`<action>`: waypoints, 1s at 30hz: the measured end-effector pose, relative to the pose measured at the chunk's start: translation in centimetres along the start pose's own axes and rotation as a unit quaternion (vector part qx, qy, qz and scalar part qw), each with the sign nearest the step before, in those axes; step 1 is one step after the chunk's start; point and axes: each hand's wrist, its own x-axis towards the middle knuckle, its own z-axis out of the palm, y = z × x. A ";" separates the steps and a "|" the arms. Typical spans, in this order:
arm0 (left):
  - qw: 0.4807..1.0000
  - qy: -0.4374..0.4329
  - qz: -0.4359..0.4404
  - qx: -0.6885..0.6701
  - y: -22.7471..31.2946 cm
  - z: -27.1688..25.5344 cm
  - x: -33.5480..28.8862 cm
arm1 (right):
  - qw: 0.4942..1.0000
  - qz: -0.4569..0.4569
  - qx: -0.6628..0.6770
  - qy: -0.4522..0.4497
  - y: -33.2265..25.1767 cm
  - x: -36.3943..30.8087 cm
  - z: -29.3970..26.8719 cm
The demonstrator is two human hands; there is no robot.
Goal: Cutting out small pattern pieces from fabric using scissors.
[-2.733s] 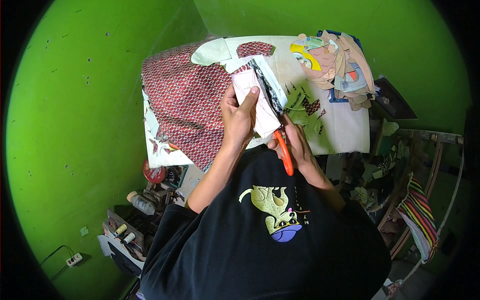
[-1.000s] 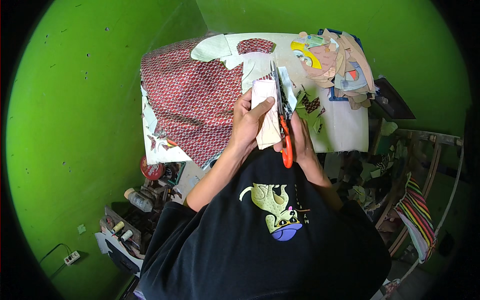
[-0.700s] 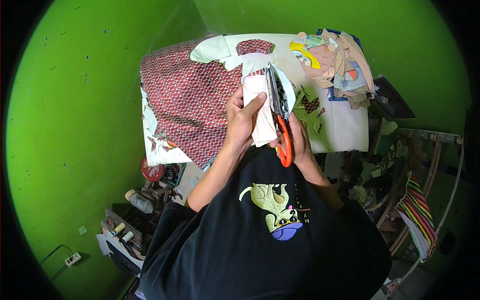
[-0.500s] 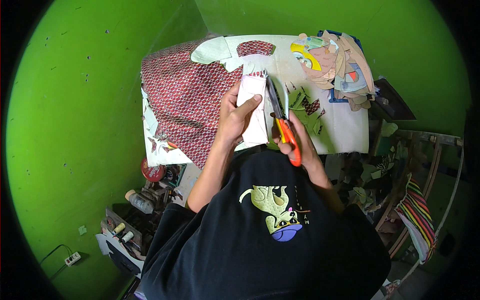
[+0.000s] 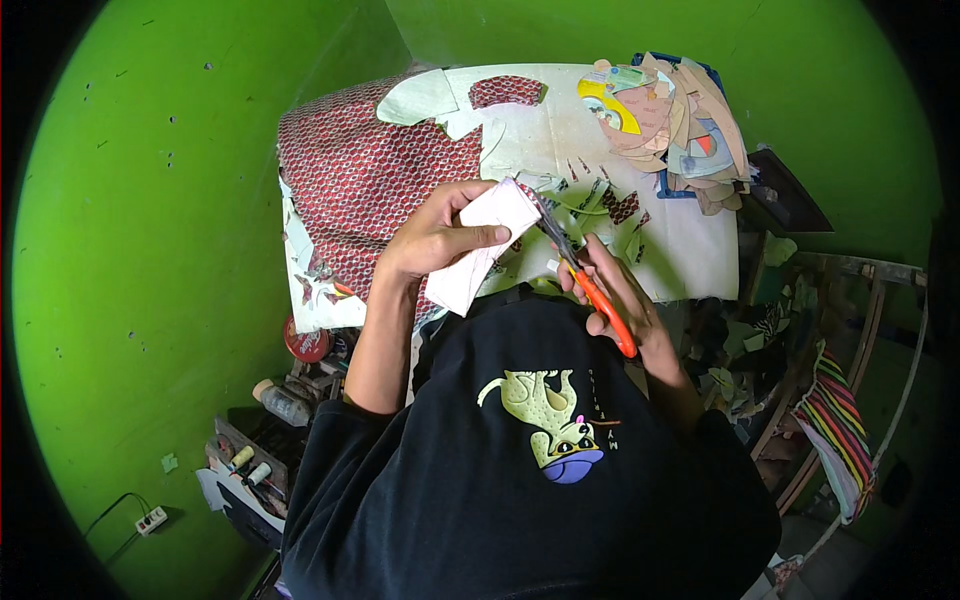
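My left hand pinches a pale, white-backed piece of sheet material, thumb on top and fingers beneath. The piece is tilted, its upper end pointing away to the right. My right hand grips a pair of scissors with orange handles and dark blades. The blade tips meet the upper right corner of the piece; a little red pattern shows there. Beyond my left hand spreads a red sheet with a scale-like pattern. A curved patterned cut-out lies at the table's far side.
The white table carries green and red-patterned scraps right of the scissors. Shaped card templates are heaped in a blue crate at the far right. A wooden rack with a striped cloth stands right; a bottle is at left.
My left hand has turned the pale piece clockwise, its lower end swinging left and nearer me. The scissors have moved nearer me and right, and now slant more.
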 end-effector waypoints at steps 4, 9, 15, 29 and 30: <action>0.999 -0.027 -0.019 0.011 0.8 0.6 0.0 | 1.000 0.002 -0.015 -0.009 1.0 0.1 -0.2; 0.999 -0.020 -0.024 0.009 1.6 0.7 -0.1 | 0.998 -0.036 -0.052 0.010 0.0 0.0 0.3; 0.999 -0.017 -0.035 0.004 1.1 0.6 0.0 | 0.998 -0.035 -0.056 0.005 -0.4 0.1 0.2; 0.999 -0.011 -0.034 0.010 0.7 0.6 0.2 | 0.989 -0.071 -0.131 0.018 -1.7 0.2 0.1; 0.999 -0.016 -0.035 0.014 0.6 0.5 0.2 | 0.989 -0.072 -0.131 0.018 -1.7 0.1 0.1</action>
